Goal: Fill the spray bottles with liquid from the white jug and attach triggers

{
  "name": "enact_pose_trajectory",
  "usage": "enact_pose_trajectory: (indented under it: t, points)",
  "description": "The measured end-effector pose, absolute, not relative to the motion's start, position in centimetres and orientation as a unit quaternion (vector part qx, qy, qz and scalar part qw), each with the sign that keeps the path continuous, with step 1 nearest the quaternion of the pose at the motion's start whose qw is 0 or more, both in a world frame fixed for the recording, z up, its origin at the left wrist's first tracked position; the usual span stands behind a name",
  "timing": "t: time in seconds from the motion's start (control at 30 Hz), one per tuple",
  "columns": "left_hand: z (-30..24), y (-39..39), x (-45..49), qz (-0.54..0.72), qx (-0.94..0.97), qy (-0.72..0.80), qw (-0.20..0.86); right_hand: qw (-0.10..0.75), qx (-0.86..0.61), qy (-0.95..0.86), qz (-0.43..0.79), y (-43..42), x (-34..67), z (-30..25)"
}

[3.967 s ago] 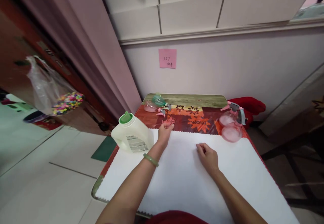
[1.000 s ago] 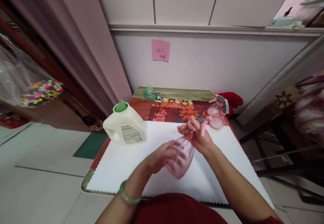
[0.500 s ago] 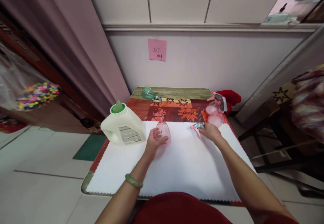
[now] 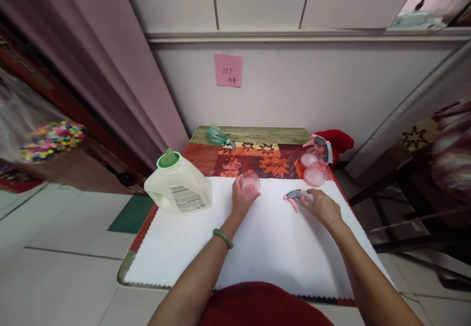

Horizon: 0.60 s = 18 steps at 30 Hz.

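Note:
My left hand (image 4: 241,199) is wrapped round a pink see-through bottle (image 4: 251,186) whose neck has no sprayer head on it. The bottle's bare mouth points up and away from me. A grey and pink trigger sprayer head (image 4: 293,196) lies on the white cloth (image 4: 272,247) to the right of the bottle. Beside its collar end is my right hand (image 4: 324,209), thumb and forefinger apart; whether a fingertip still touches the collar is hard to see. A cream jug (image 4: 189,188) with a green cap (image 4: 169,159) stands left of my left hand.
Two pink spray bottles (image 4: 315,169) with grey and pink heads stand at the table's right edge, by a red cloth item (image 4: 340,142). A green spray bottle (image 4: 217,136) lies at the back left. A dark stool (image 4: 412,208) is to the right.
My left hand has moved right with the pink bottle, and the bottle's mouth now shows. My right hand has set the sprayer head on the cloth and its fingers have parted from it.

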State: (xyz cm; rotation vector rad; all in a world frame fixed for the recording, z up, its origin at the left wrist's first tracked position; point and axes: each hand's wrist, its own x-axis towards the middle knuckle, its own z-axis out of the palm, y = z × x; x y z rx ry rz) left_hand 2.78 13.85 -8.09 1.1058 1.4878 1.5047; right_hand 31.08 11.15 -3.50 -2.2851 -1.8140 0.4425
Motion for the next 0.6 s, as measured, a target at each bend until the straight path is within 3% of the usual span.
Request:
enact_pose_trajectory:
  t: [0.17, 0.4, 0.6]
  points:
    - [-10.0, 14.0, 1.9, 0.548, 0.537, 0.571, 0.293, 0.164, -0.733, -0.656, 0.066, 9.1, 29.1, -2.0]
    - [-8.0, 6.5, -0.1, 0.521, 0.641, 0.552, 0.11, 0.397, -0.544, -0.739, -0.037, 6.8, 24.7, -0.1]
    - [-3.8, 2.1, -11.3, 0.576, 0.491, 0.648, -0.083, 0.434, -0.348, -0.831, 0.019, 4.3, 21.3, -0.5]
